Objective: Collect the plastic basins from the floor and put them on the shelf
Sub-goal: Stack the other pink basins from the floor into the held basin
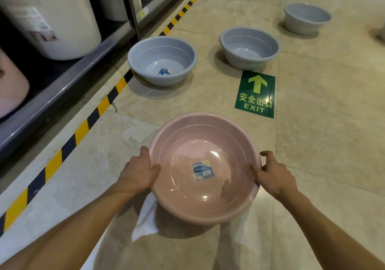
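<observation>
A pink plastic basin [204, 199] with a blue label inside is held above the floor in front of me. My left hand [139, 171] grips its left rim, thumb inside the bowl. My right hand [275, 176] grips the right rim the same way. Three grey basins stand on the floor farther ahead: the nearest grey basin [162, 59] beside the striped tape, a middle grey basin [249, 47] to its right, and a far grey basin [306, 18] at the upper right. The shelf [62, 82] runs along the left.
The shelf's low metal tier holds large white buckets [54, 15] and a pink container [10, 86]. Yellow-black hazard tape [83, 128] marks the floor along the shelf. A green EXIT arrow sticker [255, 94] lies on the beige tiles between the basins.
</observation>
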`<action>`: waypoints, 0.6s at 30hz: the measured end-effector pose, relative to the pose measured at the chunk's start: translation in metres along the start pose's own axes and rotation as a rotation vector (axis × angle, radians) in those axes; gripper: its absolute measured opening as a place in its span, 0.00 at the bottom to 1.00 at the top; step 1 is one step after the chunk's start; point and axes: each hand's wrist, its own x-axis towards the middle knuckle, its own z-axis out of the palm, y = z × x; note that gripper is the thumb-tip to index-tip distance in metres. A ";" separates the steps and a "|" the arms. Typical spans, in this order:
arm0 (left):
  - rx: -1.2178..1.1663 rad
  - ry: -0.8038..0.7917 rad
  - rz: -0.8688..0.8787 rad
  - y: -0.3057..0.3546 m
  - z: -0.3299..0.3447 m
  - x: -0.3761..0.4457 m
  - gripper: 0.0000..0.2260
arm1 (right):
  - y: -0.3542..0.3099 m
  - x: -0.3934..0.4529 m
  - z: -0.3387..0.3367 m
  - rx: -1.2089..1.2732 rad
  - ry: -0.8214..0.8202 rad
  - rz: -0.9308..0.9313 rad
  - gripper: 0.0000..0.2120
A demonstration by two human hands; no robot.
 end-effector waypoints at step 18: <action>0.317 0.071 0.611 0.371 -0.347 -0.151 0.24 | -0.053 -0.163 -0.492 0.154 0.259 0.280 0.26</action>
